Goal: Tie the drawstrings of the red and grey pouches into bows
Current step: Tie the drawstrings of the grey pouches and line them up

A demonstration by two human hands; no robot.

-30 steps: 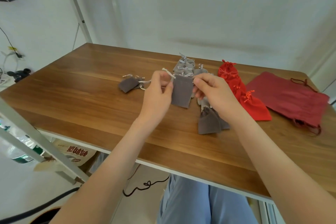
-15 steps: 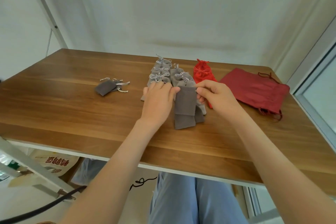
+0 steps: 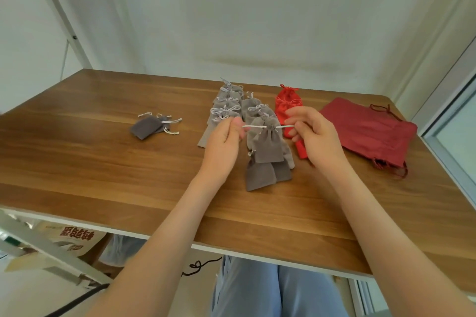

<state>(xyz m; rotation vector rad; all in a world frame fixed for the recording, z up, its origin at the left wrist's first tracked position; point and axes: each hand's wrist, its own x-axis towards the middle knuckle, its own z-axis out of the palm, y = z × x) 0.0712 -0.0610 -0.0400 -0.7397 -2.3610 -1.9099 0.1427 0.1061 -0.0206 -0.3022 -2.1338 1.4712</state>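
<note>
Two hands work one grey pouch [image 3: 268,147], held just above the counter [image 3: 103,162] in front of the rows of pouches. Left hand [image 3: 224,141] and right hand [image 3: 313,134] each pinch one end of the drawstring [image 3: 253,126] between curled fingers [image 3: 298,126]. The cord runs level from left to right and taut, with the gathered neck midway and the body hanging below. Both hands lie about equally near the neck, one to each side. Judged step: mouth cinched, bow not yet begun; the two ends must next cross above the neck. Bowed grey pouches [image 3: 226,108] and red pouches [image 3: 286,103] lie behind. Untied grey pouches [image 3: 146,127] lie well apart to the left.
</note>
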